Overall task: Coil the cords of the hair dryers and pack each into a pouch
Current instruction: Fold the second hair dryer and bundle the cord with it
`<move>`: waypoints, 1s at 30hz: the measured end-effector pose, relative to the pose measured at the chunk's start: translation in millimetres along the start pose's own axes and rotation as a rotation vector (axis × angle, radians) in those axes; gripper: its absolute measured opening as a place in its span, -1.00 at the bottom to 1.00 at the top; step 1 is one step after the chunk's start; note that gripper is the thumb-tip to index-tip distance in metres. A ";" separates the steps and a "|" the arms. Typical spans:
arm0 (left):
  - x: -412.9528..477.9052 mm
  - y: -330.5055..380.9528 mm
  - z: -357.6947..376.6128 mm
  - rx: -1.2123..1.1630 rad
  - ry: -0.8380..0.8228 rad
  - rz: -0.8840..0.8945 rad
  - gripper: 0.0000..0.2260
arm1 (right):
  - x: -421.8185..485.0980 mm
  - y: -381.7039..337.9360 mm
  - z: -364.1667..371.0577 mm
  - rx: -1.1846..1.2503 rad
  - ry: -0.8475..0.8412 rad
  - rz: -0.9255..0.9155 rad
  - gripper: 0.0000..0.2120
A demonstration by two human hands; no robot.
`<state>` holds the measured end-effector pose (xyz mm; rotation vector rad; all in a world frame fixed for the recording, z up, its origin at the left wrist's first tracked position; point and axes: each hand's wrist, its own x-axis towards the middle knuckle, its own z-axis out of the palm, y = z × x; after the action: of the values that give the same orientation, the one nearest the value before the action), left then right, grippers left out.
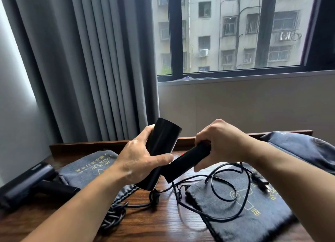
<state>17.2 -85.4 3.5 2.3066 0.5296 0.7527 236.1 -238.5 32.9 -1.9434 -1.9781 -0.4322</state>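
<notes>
I hold a black hair dryer (163, 143) above the wooden table. My left hand (137, 162) grips its barrel, which points up and away. My right hand (219, 145) grips the dryer's handle (188, 162), which juts out to the right. Its black cord (226, 196) hangs from the handle and loops loosely over a flat dark grey pouch (250, 216) with gold print, ending in a plug (261, 182). A second black hair dryer (30, 183) lies at the left, next to another grey pouch (90, 167). A bundled cord (113, 214) lies near the front.
The wooden table (154, 221) has a raised back edge (87, 145). A bulging grey pouch (304, 147) sits at the back right. Grey curtains (81, 60) hang behind on the left, and a window (235, 29) is on the right.
</notes>
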 end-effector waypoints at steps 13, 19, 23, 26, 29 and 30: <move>1.0 7.8 4.1 0.074 -0.039 0.058 -0.32 | -3.9 -0.3 -1.8 0.117 -0.092 0.092 -0.51; -4.6 8.8 15.1 0.088 -0.079 0.077 -0.33 | -2.5 -3.5 -0.9 0.083 -0.164 0.074 -0.48; -6.7 4.9 24.3 0.052 -0.075 0.078 -0.34 | 0.6 -2.8 -3.6 0.096 -0.186 0.130 -0.51; -8.5 0.3 25.1 -0.037 -0.146 0.024 -0.36 | -3.4 -0.9 -0.2 0.153 -0.163 0.114 -0.45; -11.8 -3.9 21.9 -0.295 -0.181 -0.021 -0.41 | -3.6 1.8 2.4 0.390 -0.042 0.135 -0.43; -11.6 -5.1 21.2 -0.408 -0.142 -0.039 -0.43 | -1.7 5.9 3.9 0.509 0.026 0.179 -0.44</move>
<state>21.1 -97.6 -17.6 1.9461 0.3200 0.6076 241.9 -238.2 28.6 -1.7459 -1.6687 0.0892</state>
